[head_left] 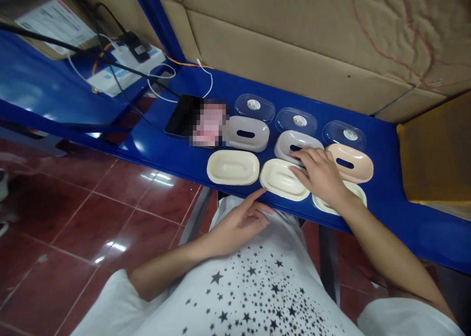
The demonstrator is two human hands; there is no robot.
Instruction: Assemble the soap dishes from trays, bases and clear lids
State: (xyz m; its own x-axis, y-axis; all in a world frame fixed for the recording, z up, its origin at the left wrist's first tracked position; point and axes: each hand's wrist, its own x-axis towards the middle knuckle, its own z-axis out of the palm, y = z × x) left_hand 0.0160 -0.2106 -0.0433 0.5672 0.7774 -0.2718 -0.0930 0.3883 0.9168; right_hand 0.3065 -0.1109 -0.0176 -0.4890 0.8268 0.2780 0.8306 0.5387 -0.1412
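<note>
Surface: one blue table, which we recorded running from the centre to the right edge of the frame, above a red tiled floor. Behind it, across the top: brown cardboard. At far right: a box with yellowish sides. Upper left: a white power strip with a black adapter and cables.

On the table, in three rows, we listed:
- Back row: three clear lids, each with a round sticker.
- Middle row, centre to right: a left grey slotted dish, a central grey slotted dish and a peach slotted dish.
- Front row: a left cream dish, a central cream dish and a right cream dish, the last partly hidden by the wrist.

Left of these sat a dark device (partly pixelated, so we left its kind open).

Right hand, right of centre: fingers at the central grey slotted dish, thumb apart from them and over the central cream dish; whether it gripped anything, we could not tell. Left hand, below centre: fingers spread, holding nothing we could see, index fingertip by the front rim of the central cream dish.
</note>
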